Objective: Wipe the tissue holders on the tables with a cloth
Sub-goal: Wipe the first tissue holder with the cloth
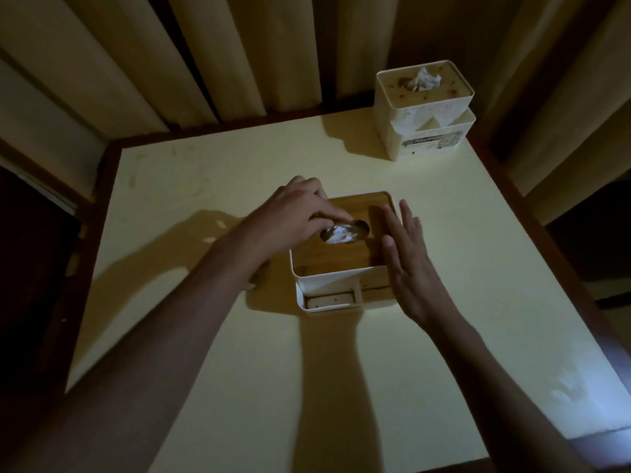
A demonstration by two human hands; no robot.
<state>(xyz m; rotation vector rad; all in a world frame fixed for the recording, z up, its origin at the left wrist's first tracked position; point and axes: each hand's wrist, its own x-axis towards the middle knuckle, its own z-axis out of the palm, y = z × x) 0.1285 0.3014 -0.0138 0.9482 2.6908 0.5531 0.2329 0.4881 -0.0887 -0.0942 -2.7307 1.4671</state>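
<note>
A white tissue holder (327, 285) with a brown wooden lid stands in the middle of the pale yellow table (211, 336). White tissue (339, 234) shows in the lid's oval slot. My left hand (300, 209) rests on the lid's left side, its fingertips pinched at the tissue in the slot. My right hand (408, 261) lies flat, fingers apart, against the holder's right side. A second white tissue holder (423, 110), with a speckled pale lid and tissue sticking up, stands at the table's far right corner. No cloth is in view.
The table has a dark wooden rim (102, 206). Pale curtains (211, 52) hang right behind it. Dark gaps lie to the left and right of the table. Faint ring marks (191, 186) show on the tabletop's far left.
</note>
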